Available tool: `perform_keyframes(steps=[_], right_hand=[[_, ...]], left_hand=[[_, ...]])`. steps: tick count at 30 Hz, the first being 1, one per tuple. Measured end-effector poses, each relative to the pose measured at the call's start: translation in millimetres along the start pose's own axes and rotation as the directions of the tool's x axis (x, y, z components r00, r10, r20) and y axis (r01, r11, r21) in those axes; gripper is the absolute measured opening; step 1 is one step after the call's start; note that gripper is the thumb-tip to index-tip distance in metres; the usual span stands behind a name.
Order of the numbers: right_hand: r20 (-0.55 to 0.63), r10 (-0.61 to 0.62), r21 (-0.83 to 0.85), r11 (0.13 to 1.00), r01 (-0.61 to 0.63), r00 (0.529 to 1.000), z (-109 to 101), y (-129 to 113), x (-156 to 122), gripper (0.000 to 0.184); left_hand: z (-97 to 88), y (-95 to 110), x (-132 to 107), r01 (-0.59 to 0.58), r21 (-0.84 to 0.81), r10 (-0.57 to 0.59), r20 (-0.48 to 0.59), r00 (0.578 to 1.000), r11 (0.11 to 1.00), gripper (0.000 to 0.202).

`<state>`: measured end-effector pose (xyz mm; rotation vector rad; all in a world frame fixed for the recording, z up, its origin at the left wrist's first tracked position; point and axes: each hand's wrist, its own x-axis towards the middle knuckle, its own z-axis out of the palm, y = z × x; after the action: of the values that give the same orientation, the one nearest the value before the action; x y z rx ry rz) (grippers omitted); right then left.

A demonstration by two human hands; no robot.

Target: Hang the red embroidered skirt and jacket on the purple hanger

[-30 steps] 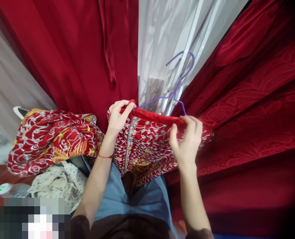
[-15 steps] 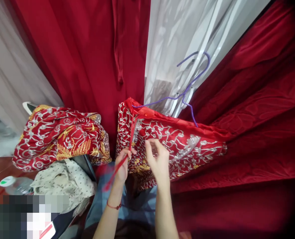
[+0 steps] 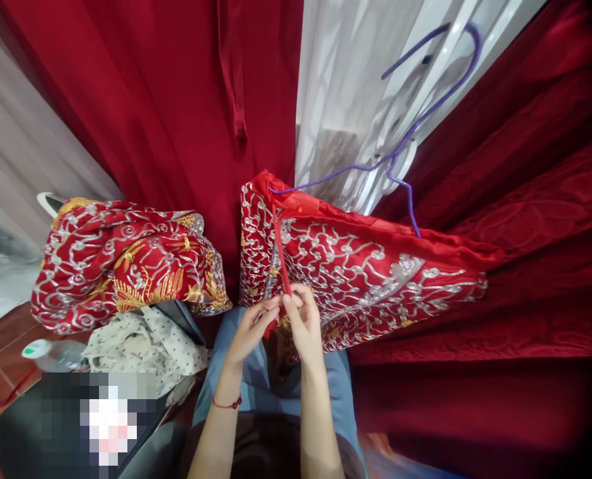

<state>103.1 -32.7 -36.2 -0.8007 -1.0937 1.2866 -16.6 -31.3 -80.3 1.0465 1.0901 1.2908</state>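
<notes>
Passage: gap between bundled garment point(image 3: 126, 263) and hanging skirt point(image 3: 356, 266) | Obstruction, above skirt: purple hanger point(image 3: 394, 155) | Obstruction, right: red curtain point(image 3: 525, 313) | Obstruction, lower left: bottle point(image 3: 59, 356), spotted cloth point(image 3: 149, 352)

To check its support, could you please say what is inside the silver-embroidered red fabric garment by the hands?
The purple wire hanger runs into the shiny red top edge; below that, the garment covers the hanger's lower part and anything else inside.

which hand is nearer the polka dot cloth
Left. The left hand is to the right of the polka dot cloth, not touching it; the right hand is farther right, beyond the left. Both hold the red cord.
</notes>
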Motion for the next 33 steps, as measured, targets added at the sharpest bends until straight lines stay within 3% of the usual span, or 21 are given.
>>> perform_keyframes(steps=[3,6,10,15,20,28,33], right_hand=[[-0.062,-0.044,-0.014,0.999,0.043,0.997,-4.1,0.7,0.9,0.027],[-0.089,-0.076,-0.016,0.997,0.075,0.993,-8.0,5.4,2.2,0.028],[-0.001,-0.019,-0.002,1.0,0.019,1.0,-9.7,11.0,4.5,0.031],[0.109,0.056,-0.028,0.998,-0.053,0.992,-8.0,8.5,2.8,0.026],[0.124,0.039,-0.143,0.99,-0.022,0.992,-8.3,7.3,-1.2,0.021],[0.159,0.039,-0.053,0.998,-0.031,0.987,-3.4,6.7,-1.4,0.018],[0.19,0.005,-0.203,0.979,0.034,0.982,-2.0,1.7,-1.9,0.019]], left_hand=[[0.9,13.8,-1.2,-0.104,0.114,0.094,0.089,0.992,0.988,0.021],[7.6,24.7,-5.4,-0.153,0.058,0.152,0.018,0.988,0.986,0.02],[14.5,30.0,-10.8,-0.18,-0.03,0.178,-0.044,0.983,0.983,0.022],[9.7,31.0,-10.8,-0.164,0.009,0.165,-0.065,0.984,0.986,0.021],[5.3,35.8,-10.4,-0.197,0.066,0.203,-0.119,0.972,0.978,0.016],[10.2,43.0,-14.4,-0.192,-0.021,0.187,-0.141,0.972,0.981,0.016],[3.1,42.4,-15.0,-0.25,0.047,0.254,-0.145,0.956,0.967,0.022]])
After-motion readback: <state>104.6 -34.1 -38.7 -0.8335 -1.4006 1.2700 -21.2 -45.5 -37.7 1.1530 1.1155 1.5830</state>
